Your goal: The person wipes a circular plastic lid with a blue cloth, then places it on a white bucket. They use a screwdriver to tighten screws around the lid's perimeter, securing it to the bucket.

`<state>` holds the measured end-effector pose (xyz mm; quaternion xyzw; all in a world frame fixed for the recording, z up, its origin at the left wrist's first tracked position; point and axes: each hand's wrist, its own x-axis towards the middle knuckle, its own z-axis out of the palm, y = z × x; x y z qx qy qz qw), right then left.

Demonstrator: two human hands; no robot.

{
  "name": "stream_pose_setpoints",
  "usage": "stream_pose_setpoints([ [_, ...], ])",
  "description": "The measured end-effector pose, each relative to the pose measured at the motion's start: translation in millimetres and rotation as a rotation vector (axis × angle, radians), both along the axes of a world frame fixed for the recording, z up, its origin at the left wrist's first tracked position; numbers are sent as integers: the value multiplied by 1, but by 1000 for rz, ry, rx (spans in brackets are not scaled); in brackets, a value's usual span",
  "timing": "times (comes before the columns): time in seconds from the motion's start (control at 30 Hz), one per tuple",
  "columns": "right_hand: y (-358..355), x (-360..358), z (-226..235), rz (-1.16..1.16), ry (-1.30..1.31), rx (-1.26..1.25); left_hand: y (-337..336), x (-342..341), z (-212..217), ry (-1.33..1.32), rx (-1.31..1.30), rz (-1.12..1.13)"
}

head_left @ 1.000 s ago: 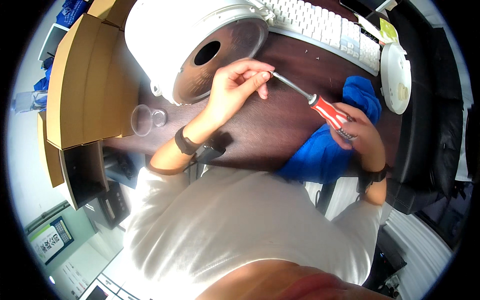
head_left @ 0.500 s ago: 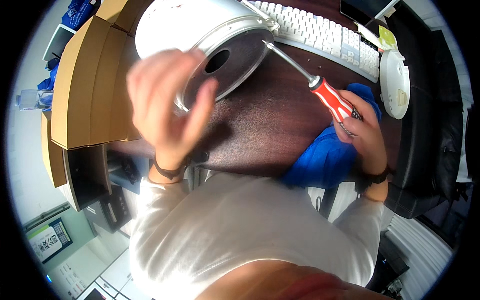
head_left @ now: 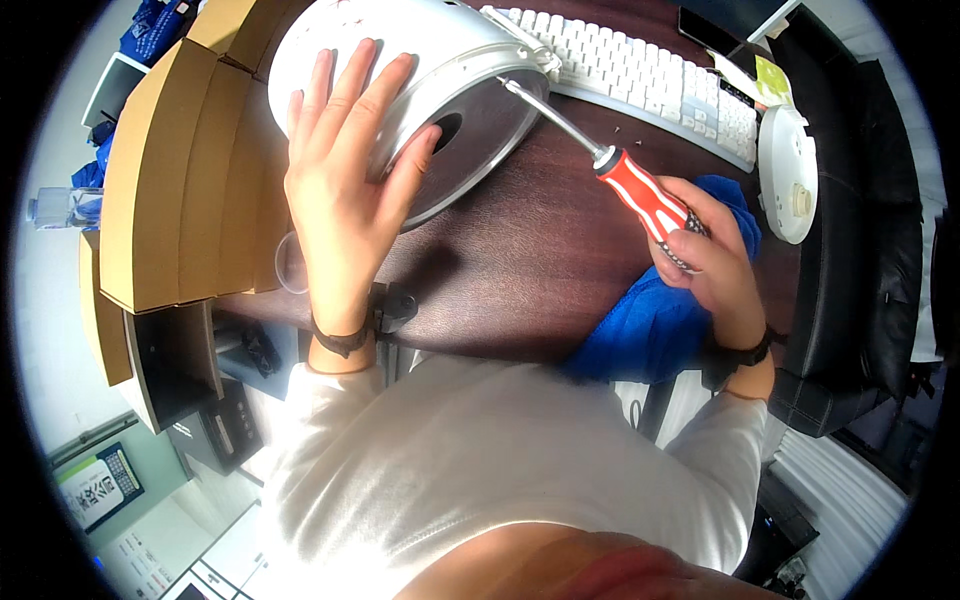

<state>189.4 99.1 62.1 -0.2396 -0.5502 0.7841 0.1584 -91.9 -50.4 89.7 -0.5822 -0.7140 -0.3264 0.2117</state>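
Note:
A round white appliance (head_left: 400, 40) lies on its side on the dark wooden desk (head_left: 540, 260), its grey metal underside with a dark hole (head_left: 470, 140) facing me. My left hand (head_left: 345, 170) lies flat, fingers spread, on its rim and side. My right hand (head_left: 705, 250) grips the red handle of a screwdriver (head_left: 640, 195). The metal shaft slants up left and its tip touches the rim of the appliance near the top. A blue cloth (head_left: 650, 320) lies under my right hand.
A white keyboard (head_left: 640, 70) runs along the back of the desk. A round white lid (head_left: 790, 170) sits at the right, beside a black chair (head_left: 860, 250). Cardboard boxes (head_left: 170, 190) stand at the left, with a clear plastic bottle (head_left: 65, 208) beyond them.
My left hand let go of the screwdriver shaft, lifted and came down flat on the appliance. The screwdriver tip moved up to the appliance's rim.

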Motion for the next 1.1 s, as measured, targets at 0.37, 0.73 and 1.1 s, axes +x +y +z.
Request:
stream_pose_setpoints([
  [0.37,-6,-3,5,0,-48,383,1,3,-1,8,11,20],
  [0.73,-8,-3,-10,-240,144,245,1,2,-2,17,22,23],
  [1.1,0,-10,-14,-368,132,-82,3,8,-7,68,66,72],
])
